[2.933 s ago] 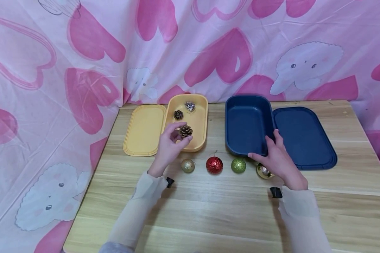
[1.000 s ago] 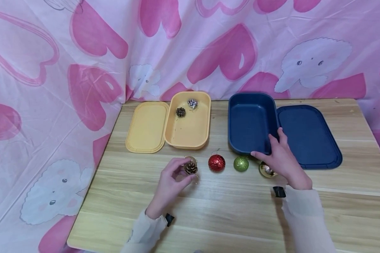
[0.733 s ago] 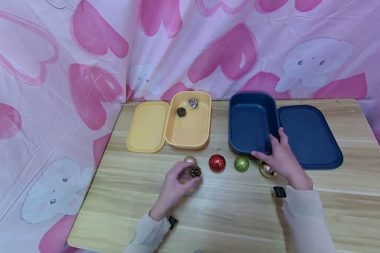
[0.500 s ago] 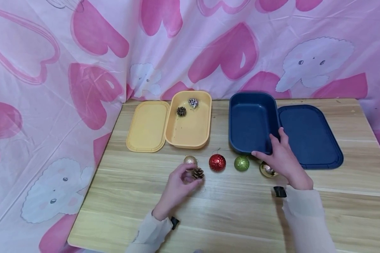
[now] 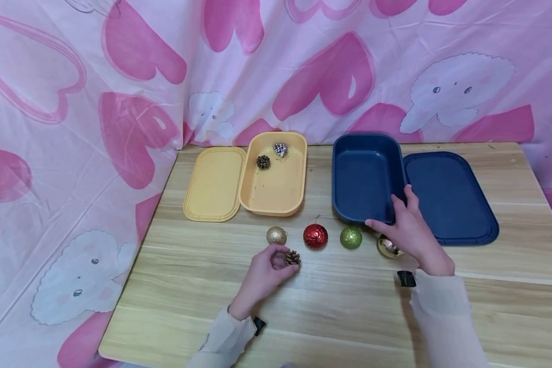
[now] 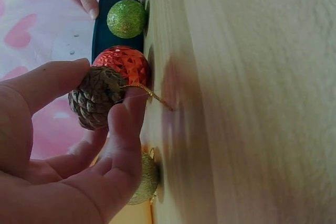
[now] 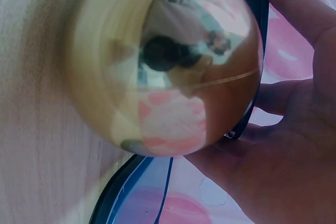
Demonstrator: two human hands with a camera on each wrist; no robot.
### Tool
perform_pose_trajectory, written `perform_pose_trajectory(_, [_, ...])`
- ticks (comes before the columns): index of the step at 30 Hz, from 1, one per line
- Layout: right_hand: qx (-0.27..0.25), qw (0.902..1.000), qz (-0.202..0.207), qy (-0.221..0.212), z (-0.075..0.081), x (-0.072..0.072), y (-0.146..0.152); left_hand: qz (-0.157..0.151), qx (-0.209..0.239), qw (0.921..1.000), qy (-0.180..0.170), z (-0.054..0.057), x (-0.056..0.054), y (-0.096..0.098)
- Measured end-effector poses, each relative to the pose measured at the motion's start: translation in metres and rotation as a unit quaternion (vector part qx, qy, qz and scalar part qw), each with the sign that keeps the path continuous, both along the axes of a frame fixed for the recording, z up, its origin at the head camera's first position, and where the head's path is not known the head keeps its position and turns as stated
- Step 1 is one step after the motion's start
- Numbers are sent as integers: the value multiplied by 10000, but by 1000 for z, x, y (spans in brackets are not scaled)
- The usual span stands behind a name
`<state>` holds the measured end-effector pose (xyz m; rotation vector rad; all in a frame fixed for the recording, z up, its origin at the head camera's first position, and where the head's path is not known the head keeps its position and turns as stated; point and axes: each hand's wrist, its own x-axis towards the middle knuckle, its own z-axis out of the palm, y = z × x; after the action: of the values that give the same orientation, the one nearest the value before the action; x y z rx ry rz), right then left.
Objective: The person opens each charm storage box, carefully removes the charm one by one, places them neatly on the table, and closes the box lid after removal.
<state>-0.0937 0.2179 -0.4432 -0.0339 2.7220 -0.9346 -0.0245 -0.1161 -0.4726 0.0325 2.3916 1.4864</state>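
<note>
Two hands at work over a wood-grain table [image 5: 331,312]. Pinched between thumb and fingertips of the left hand [image 5: 266,270]: brown pine cone [image 5: 292,257], held off the wood on the near side of the champagne glitter ball [image 5: 276,235]. Grip at the cone's sides; gold cord [image 6: 149,92] free and trailing toward the tabletop, probably kept out of the pinch to avoid snagging. Likely a light hold, so as not to snap scales.

Spread over the near right corner of the navy box [image 5: 365,181]: right hand [image 5: 411,227], thumb at the near rim, fingers at the right side. Reads as steadying or simple resting; force: cannot tell. Close under that hand: shiny gold ball [image 5: 388,248], partly hidden in the head view; contact: cannot tell.

Lined up with it along the near side of both boxes: champagne glitter ball, red ball [image 5: 315,236], green ball [image 5: 351,238], presumably spaced out for reach and to lessen knocking together. Inside the yellow box [image 5: 280,189], toward the far end: small dark cone [image 5: 263,162] and frosted cone [image 5: 280,150]. Laid flat on the outer sides: yellow lid [image 5: 213,184] and navy lid [image 5: 451,197], likely parked there to keep both mouths uncovered.
</note>
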Motion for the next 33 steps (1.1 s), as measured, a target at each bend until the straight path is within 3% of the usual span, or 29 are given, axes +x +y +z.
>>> perform_pose_trajectory(9, [20,10000,-1,2,1,0,-1,-132,-253,9992,-271,-6,-1,1])
perform_pose_trajectory(16, [2,10000,6,17,1,0,-1,-225,783,9911,-1050,-5,-2,4])
perform_pose_trajectory(23, [-8,10000,-12,-27,0,0,-1,-190,-27,9978,-630,-8,-3,2])
perform_pose_trajectory(33, [-5,10000,-6,-11,1,0,-1,-91,-253,9988,-407,-14,-4,3])
